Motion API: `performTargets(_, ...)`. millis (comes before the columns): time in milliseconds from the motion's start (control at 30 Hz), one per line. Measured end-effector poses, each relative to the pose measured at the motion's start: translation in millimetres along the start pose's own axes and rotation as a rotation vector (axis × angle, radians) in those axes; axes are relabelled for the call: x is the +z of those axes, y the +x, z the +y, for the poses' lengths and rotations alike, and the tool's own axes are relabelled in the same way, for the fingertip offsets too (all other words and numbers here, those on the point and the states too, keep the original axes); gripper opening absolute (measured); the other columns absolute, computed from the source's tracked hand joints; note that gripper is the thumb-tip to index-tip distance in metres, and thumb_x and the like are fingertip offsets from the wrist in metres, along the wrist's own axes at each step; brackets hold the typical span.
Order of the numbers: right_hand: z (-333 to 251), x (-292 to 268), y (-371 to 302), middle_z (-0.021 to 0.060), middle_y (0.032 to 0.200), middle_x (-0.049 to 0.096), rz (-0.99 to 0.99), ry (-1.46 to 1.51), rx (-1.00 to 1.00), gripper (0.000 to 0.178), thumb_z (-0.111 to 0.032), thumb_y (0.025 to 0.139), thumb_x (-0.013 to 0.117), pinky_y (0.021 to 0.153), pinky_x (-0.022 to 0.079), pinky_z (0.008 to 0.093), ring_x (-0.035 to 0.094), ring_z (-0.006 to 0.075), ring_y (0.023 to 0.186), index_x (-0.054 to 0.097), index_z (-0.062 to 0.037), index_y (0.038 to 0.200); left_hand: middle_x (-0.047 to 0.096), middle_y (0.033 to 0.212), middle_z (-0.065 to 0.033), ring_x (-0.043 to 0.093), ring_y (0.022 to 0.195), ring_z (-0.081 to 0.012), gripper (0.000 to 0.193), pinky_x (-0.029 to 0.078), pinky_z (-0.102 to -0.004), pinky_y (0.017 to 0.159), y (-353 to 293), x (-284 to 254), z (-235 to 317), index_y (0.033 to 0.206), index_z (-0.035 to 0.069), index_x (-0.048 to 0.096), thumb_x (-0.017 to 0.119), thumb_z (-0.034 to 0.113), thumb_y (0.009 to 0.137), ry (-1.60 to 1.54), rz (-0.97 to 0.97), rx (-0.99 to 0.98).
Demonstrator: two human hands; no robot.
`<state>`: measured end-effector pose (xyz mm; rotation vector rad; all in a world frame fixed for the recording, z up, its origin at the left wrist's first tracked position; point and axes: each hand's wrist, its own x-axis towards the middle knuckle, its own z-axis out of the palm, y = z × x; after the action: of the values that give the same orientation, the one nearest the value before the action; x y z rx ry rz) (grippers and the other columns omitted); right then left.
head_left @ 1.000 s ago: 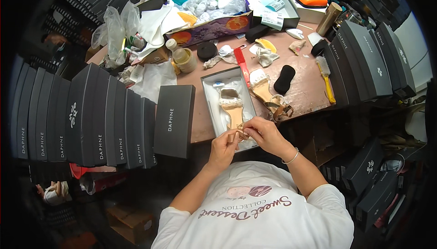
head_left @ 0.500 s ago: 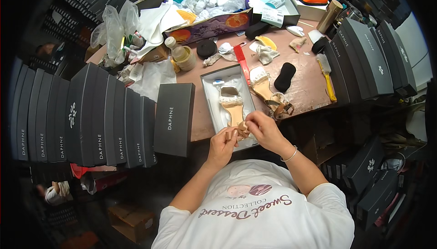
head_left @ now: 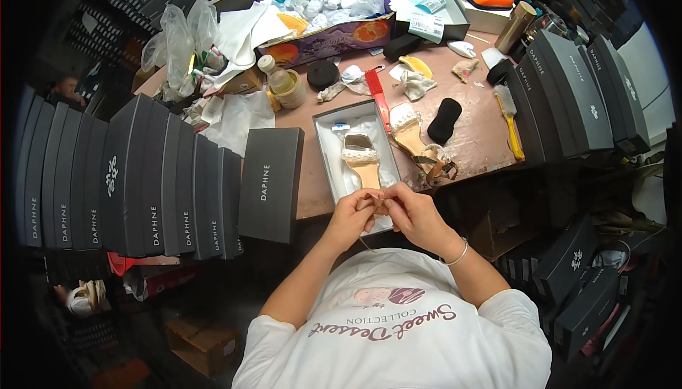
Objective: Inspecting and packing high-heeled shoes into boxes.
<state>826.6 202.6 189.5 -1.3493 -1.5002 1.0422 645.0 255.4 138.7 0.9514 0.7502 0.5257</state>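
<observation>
A beige sandal [head_left: 361, 158] with a pearl-like beaded band lies in an open, white-lined shoebox [head_left: 326, 149] at the table's front edge. Its heel end is covered by my fingers. My left hand [head_left: 353, 213] is closed in a pinch there, and my right hand [head_left: 414, 213] pinches from the other side, fingertips nearly touching. Between them shows a little of the sandal's thin strap [head_left: 378, 206]; its buckle is hidden. The matching sandal [head_left: 410, 137] rests on the table just right of the box, its straps bunched at the heel.
A dark box lid [head_left: 268, 184] lies left of the open box. Rows of dark shoeboxes [head_left: 135, 176] flank the left side, more [head_left: 561, 98] the right. Behind are a red brush [head_left: 378, 94], a black sponge [head_left: 444, 120], a yellow-handled brush [head_left: 510, 122] and a bottle [head_left: 273, 73].
My hands have drawn closer together at the sandal's heel, the left moving slightly right. My fingers now cover the strap loop that stood out before. The sandals have stayed put.
</observation>
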Motion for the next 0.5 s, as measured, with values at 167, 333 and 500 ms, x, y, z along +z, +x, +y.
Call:
performTargets(167, 9.3, -2.3, -3.7, 0.0181, 0.085, 0.064, 0.013, -0.172, -0.225, 0.015, 0.0, 0.087, 0.061, 0.066, 0.052, 0.0364, 0.066, 0.0338, 0.075, 0.059, -0.0001, 0.102, 0.064, 0.095, -0.0046, 0.05, 0.062, -0.0057, 0.027, 0.039, -0.018, 0.051, -4.1, -9.3, 13.4, 0.122, 0.002, 0.058, 0.051, 0.004, 0.097, -0.247, -0.12, -0.166)
performTargets(333, 10.0, 1.0, -8.3, 0.0164, 0.083, 0.063, 0.02, -0.139, -0.239, 0.016, -0.001, 0.084, 0.064, 0.065, 0.051, 0.0373, 0.064, 0.033, 0.073, 0.06, -0.0007, 0.1, 0.061, 0.087, -0.0025, 0.053, 0.061, -0.0067, 0.024, 0.042, -0.0182, 0.051, -4.8, -8.8, 19.2, 0.119, 0.001, 0.059, 0.055, 0.006, 0.096, -0.108, -0.101, -0.096)
performTargets(500, 12.3, 4.5, -6.0, 0.0152, 0.081, 0.061, -0.025, -0.196, -0.306, 0.014, -0.003, 0.084, 0.065, 0.064, 0.05, 0.0394, 0.062, 0.0336, 0.071, 0.059, -0.0022, 0.096, 0.063, 0.082, -0.0022, 0.056, 0.062, -0.0073, 0.024, 0.043, -0.0171, 0.052, 2.3, -15.2, 14.9, 0.116, -0.002, 0.062, 0.055, 0.003, 0.093, -0.182, -0.096, -0.082)
